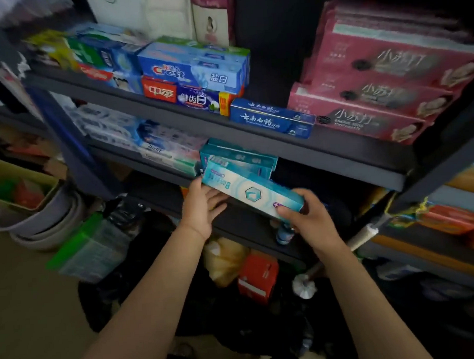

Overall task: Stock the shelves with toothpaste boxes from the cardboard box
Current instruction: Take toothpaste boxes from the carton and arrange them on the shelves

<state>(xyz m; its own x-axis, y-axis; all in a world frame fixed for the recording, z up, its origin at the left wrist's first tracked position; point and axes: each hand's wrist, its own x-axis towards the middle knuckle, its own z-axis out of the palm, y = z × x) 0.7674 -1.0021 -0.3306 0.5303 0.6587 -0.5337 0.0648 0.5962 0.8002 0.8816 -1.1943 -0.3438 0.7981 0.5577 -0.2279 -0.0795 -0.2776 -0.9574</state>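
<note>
From the head view, the person is putting one teal toothpaste box (251, 193) onto the middle shelf (258, 205). The right hand (309, 217) pinches its near end, thumb on top. The left hand (204, 205) has its fingers spread under the far end, holding it up. The box is tilted, right in front of the teal boxes on the shelf (237, 157); I count at least two, but it is blurry. I think it next needs a push back and level. On the top shelf I count three pink packs (376, 102). The cardboard box is not in sight.
</note>
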